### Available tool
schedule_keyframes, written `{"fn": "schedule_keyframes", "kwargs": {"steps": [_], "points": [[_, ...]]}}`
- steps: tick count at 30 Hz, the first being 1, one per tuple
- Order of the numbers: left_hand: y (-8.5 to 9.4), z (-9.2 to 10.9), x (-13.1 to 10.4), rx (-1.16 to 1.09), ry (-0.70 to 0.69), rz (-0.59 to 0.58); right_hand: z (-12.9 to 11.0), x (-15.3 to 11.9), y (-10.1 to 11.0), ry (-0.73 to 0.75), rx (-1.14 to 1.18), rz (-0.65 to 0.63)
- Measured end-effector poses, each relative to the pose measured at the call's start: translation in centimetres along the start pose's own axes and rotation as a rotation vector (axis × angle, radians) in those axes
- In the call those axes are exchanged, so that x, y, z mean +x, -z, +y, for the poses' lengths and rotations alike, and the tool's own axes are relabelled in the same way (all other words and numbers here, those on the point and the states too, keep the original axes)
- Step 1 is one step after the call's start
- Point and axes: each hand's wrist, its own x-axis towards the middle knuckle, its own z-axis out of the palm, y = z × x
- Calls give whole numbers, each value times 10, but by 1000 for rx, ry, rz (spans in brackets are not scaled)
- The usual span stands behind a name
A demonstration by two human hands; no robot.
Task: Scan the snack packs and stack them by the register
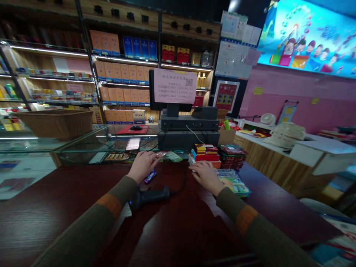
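Note:
My left hand (142, 165) reaches over the back of the dark red-brown desk (178, 230), fingers stretched out and lightly bent. Its fingertips are next to a small reddish packet (161, 153); whether they touch it I cannot tell. Just below this hand lies a purple-wrapped snack bar (150, 177). A black barcode scanner (151, 196) lies on its side nearer to me, partly behind my left sleeve. My right hand (206, 176), fingers apart and loosely bent, is at the front of a stack of red and yellow boxes (207, 152). Beside its wrist are colourful green and blue packets (233, 182).
A cash register with a monitor (172, 107) stands behind, a paper sign (174, 86) on its screen. Dark red packs (233, 155) are stacked at right. A phone (133, 144) and a mouse (136, 127) lie on the glass counter. A wicker basket (59, 122) stands left.

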Motion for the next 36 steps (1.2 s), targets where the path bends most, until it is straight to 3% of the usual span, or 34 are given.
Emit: {"fn": "schedule_keyframes", "kwargs": {"steps": [7, 16, 21, 28, 36], "points": [[19, -40, -26, 37, 144, -50, -30, 17, -21, 87, 63, -24], [10, -72, -61, 20, 252, -108, -68, 38, -42, 133, 139, -39], [1, -81, -70, -33, 261, -147, -82, 52, -52, 152, 172, -56], [-27, -92, -77, -50, 291, -171, -99, 74, -67, 162, 215, -123], [-50, -93, -82, -122, 333, -151, -106, 93, -86, 176, 244, -192]]}}
